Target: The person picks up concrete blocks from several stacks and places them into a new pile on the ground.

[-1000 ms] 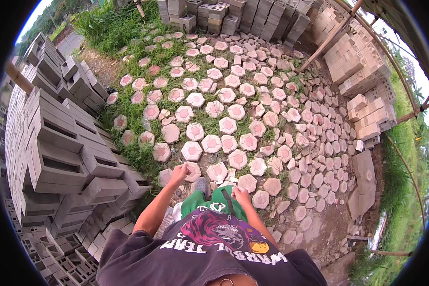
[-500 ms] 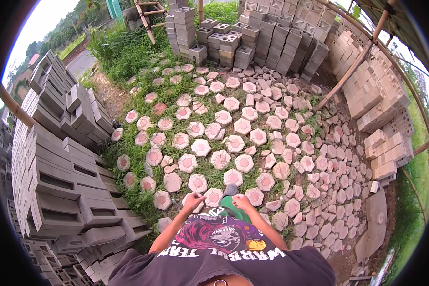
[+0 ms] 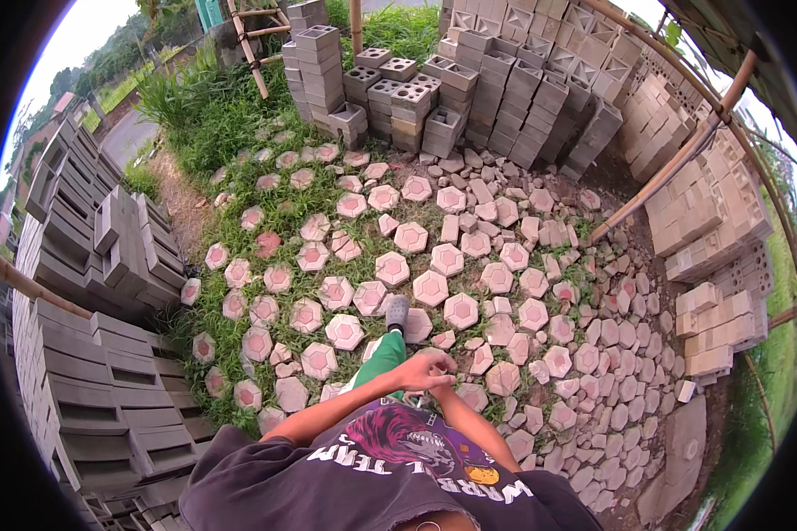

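Note:
My left hand [image 3: 421, 369] is in front of my body, its fingers bent over my right hand [image 3: 442, 386], and the two meet. Both look curled. Whether anything lies between them is hidden, and my right fingers are partly covered. Below my hands is my dark printed shirt [image 3: 363, 482]. A leg in green trousers [image 3: 384, 356] and a grey shoe [image 3: 397, 312] reach forward onto the hexagonal paving stones [image 3: 429, 288], which are pale with reddish centres and set apart in grass.
Grey concrete blocks [image 3: 119, 367] are stacked along the left. More hollow blocks [image 3: 411, 104] stand at the far side, and paler stacks [image 3: 713, 239] on the right. A bamboo pole [image 3: 673, 159] slants down at right. Loose broken stones [image 3: 624, 345] cover the ground there.
My hands were apart, each curled; now the left has moved right and met the right one. My shoe and green leg have come forward, and the view has shifted.

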A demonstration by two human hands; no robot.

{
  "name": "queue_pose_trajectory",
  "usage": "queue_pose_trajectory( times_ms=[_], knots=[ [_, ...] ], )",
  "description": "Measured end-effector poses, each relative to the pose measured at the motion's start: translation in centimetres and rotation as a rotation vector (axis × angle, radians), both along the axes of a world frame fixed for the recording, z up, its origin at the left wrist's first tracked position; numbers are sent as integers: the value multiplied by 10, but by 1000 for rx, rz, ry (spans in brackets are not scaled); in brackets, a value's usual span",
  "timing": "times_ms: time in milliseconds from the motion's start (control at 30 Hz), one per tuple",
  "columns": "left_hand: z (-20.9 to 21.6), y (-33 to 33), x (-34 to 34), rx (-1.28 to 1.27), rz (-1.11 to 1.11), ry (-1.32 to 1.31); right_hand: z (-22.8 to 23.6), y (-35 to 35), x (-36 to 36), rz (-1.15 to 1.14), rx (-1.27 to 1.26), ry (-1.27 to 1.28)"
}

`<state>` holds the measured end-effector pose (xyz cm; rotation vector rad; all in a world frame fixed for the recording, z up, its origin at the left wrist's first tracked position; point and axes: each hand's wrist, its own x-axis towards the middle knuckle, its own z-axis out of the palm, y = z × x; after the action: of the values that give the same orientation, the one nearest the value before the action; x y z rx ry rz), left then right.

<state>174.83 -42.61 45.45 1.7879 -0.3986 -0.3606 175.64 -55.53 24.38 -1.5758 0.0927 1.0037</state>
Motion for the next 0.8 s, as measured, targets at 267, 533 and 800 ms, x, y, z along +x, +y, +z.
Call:
queue_pose_trajectory(
  times_ms=[267,533,800],
  knots=[
    [-55,45,300,89,104,130,23,-13,233,-230,-323,-151],
    [-121,215,495,285,659,330,87,-53,402,-660,-185,27],
    [-146,186,573,21,899,537,72,-46,588,-510,-168,-71]
  ],
)
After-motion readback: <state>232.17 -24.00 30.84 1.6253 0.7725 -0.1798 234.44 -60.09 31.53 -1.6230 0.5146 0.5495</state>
